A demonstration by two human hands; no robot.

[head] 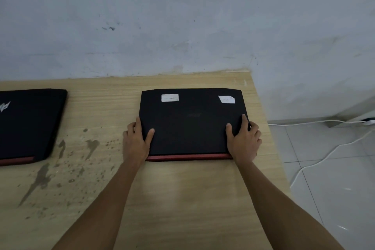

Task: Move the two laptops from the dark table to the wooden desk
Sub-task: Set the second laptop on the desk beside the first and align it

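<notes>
Both laptops now lie on the wooden desk [125, 189], so by the look of it the carrying is all but done and only letting go remains. The second laptop [192, 126], closed, black, with a red strip along its near edge and two white stickers [170, 98] near its far edge, sits toward the right end of the desk, close to the right edge and a little short of the wall. The left hand [135, 141] grips its left side, thumb on the lid and fingers wrapped past the edge; the right hand [243, 140] holds the right near corner the same way, thumb and one finger on top, the rest curled over the side. Whether the laptop rests fully flat or is a touch off the wood at the near edge, I cannot say from here. The first laptop [28, 126] lies well apart at the left, cut off by the edge of view, a pale logo on its lid. Between the two, dark splatter stains [65, 160] mark the wood. A white cable [316, 160] trails over the tiled floor at the right, below the desk, clear of the work. Nothing stands in the way of the hands drawing back.
</notes>
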